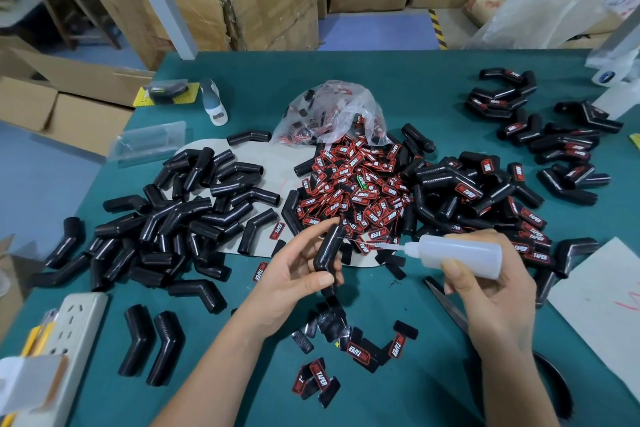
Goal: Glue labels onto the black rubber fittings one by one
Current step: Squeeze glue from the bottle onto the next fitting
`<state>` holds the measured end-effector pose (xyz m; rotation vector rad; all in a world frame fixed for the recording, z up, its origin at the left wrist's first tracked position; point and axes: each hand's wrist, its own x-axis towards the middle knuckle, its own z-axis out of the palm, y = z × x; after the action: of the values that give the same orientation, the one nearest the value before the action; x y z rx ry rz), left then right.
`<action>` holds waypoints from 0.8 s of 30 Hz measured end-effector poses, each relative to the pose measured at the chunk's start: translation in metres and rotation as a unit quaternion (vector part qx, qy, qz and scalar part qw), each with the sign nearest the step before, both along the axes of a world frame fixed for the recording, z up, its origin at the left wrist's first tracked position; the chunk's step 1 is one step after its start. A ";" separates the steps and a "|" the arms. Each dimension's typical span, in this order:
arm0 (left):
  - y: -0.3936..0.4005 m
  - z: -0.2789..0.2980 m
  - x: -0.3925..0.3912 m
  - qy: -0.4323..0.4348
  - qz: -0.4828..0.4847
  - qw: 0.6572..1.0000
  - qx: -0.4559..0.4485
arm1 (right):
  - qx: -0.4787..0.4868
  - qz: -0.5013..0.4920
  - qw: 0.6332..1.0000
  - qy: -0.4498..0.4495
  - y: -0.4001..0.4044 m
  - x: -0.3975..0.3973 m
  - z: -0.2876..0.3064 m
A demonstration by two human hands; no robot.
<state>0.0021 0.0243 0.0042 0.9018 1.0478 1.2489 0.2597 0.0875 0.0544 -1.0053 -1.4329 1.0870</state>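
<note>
Left hand pinches a bent black rubber fitting; right hand grips a glue bottle, nozzle seemingly touching it.

Black fittings — red-and-black labels — teal table.

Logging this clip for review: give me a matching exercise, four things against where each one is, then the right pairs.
Things:
1. glue bottle
2. black fitting being glued
3. heap of labels
4. power strip

Places:
A. table's near left edge
B. in the left hand
C. middle of the table
D. in the right hand

Pairs: 1-D, 2-B, 3-C, 4-A
</note>
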 end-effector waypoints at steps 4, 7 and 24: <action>0.000 0.002 0.001 -0.001 -0.001 1.000 0.001 | 0.004 -0.002 1.000 0.007 0.001 -0.001 -0.001; 0.000 0.003 0.002 -0.002 0.002 1.000 0.002 | 0.006 0.004 1.000 0.001 0.001 -0.001 -0.002; 0.000 0.006 0.002 0.002 0.001 1.000 0.004 | 0.002 -0.001 1.000 0.011 0.001 -0.001 -0.003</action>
<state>0.0041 0.0240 0.0101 0.9095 1.0472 1.2542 0.2585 0.0880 0.0518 -0.9895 -1.4163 1.0901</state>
